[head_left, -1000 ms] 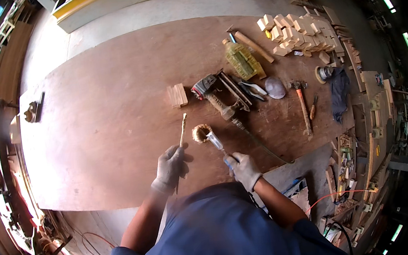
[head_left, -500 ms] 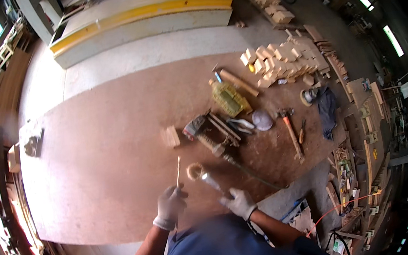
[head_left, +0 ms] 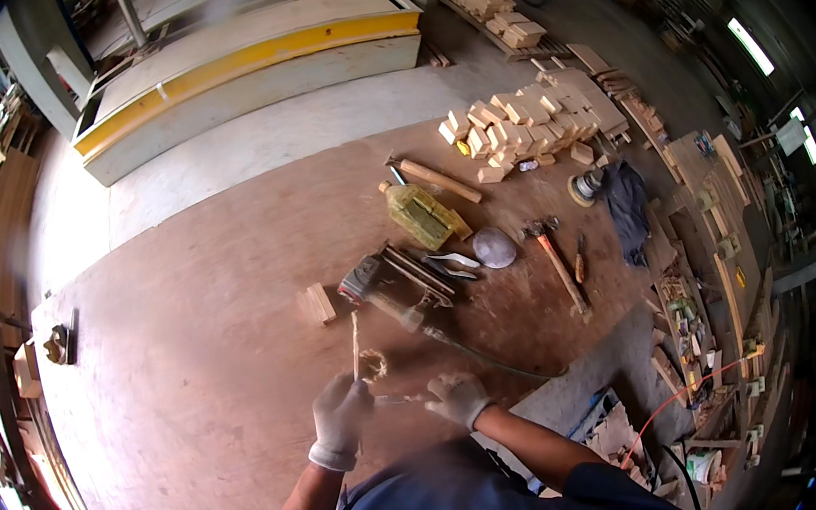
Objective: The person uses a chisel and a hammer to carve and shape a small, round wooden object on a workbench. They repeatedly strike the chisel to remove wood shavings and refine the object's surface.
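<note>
As I look down through the distant head view, the broad brown tabletop [head_left: 174, 413] fills most of what I get; the stack of wooden blocks [head_left: 520, 131] sits at its far right, probably so that it stays out of the arms' way; the dark cloth [head_left: 628, 215] lies beyond the tools, near the right edge; the nail gun [head_left: 384, 293] rests just ahead of the hands, its hose end turned toward the person's right, I suppose for an easy pick-up; the hammer [head_left: 556, 263] and pliers [head_left: 452, 267] are spread to that same side, likely to suit a right-handed reach.

The gloved left hand [head_left: 341, 419] is closed round the lower end of a thin stick [head_left: 356, 342], pointing its free end away from the body, which leaves that length exposed; the gloved right hand [head_left: 459, 397] seems to pinch a slim tool [head_left: 399, 398], angled inward toward the left, though blur hides its exact grip; smallest, a pale ring [head_left: 373, 365] shows just beside the stick, above the tool; whether either touches it, I cannot tell.
</note>
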The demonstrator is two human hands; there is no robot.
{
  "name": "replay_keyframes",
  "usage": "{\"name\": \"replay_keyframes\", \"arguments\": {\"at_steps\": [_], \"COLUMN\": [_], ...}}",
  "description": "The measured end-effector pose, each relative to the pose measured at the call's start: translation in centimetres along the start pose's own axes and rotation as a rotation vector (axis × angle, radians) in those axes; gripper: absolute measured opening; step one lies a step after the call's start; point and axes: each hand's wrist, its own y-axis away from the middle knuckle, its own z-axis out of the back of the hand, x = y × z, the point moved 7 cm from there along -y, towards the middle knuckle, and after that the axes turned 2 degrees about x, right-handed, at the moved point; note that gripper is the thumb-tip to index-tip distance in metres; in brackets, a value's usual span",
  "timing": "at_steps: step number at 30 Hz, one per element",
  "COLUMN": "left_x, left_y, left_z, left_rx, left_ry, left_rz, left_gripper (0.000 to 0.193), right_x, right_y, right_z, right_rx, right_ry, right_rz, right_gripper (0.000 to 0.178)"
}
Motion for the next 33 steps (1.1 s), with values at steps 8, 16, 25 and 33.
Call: {"name": "replay_keyframes", "arguments": {"at_steps": [8, 16, 25, 33], "left_x": [-0.5, -0.5, -1.1, 1.2], "left_y": [-1.9, -2.5, -0.3, 1.4], "left_z": [-4.7, -6.8, -2.2, 1.4], "left_rx": [0.098, 0.12, -0.096, -0.218], "left_ry": [-0.009, -0.279, -0.563, -0.505], "left_rz": [-0.127, -0.236, -0.342, -0.196], "left_gripper": [0.029, 0.026, 0.03, 0.027], "right_x": [4.6, 1.1, -18.2, -24.4], "right_y": [0.1, 1.8, 3.5, 7.3], "right_z": [7.2, 8.2, 4.8, 2.2], "right_rx": [-0.081, -0.331, -0.536, -0.563], "right_ry": [-0.846, -0.841, -0.946, -0.649], "right_rz": [-0.166, -0.329, -1.012, -1.141], "right_gripper": [0.029, 0.019, 0.019, 0.024]}}
